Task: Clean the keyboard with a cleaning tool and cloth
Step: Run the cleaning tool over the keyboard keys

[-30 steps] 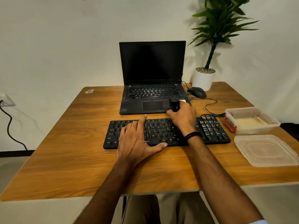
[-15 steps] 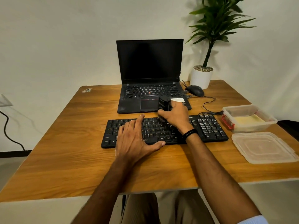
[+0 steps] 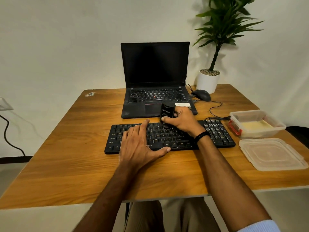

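Keyboard [image 3: 167, 137]: right hand [image 3: 183, 123] holds cleaning tool [image 3: 167, 111] at far edge.

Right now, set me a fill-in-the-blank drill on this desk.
1. The person's ____ hand lies flat on the keyboard.
2. The right hand grips the cleaning tool, whose colour is ____.
3. The clear container stands with its lid ____, flat on the table.

Missing words: left; black; off.
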